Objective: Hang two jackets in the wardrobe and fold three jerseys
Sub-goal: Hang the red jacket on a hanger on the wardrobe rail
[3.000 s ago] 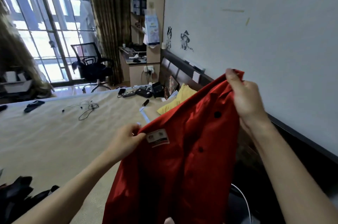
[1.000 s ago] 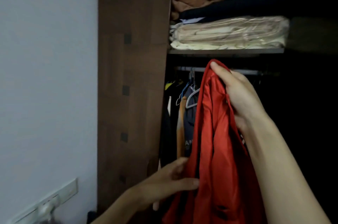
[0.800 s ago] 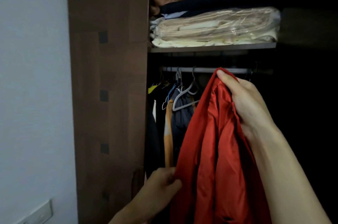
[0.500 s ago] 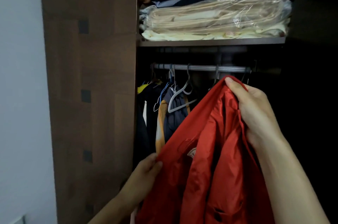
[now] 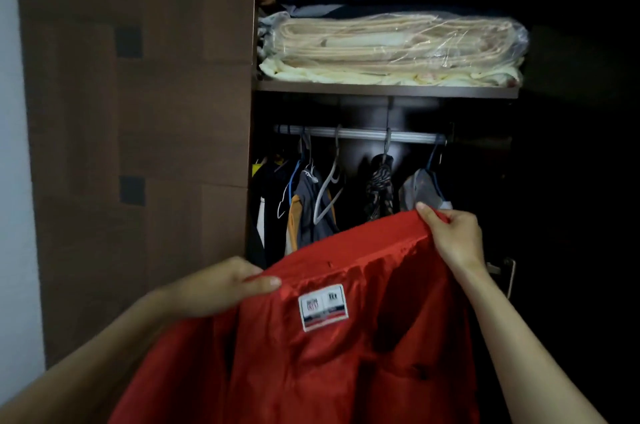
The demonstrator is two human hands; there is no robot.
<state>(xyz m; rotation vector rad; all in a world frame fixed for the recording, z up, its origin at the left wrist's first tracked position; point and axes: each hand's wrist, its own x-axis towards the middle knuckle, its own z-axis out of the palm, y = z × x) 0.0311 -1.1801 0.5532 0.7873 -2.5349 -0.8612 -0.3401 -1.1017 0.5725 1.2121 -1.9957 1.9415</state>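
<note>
Red satin jacket (image 5: 311,354) spread before open wardrobe (image 5: 138,146), below hanging rail (image 5: 360,134). Left hand (image 5: 221,288) and right hand (image 5: 453,236) each clamped on collar edge. White sewn label (image 5: 322,307), lettering too blurred to read.

Single head-worn view, facing straight into the open wardrobe (image 5: 138,146), close up (arm's reach), angled slightly downward

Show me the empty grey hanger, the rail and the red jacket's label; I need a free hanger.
empty grey hanger (image 5: 327,195): head view, its sloping arm.
rail (image 5: 360,134): head view, bare stretch between hooks.
label (image 5: 323,307): head view, middle of the white patch.
</note>
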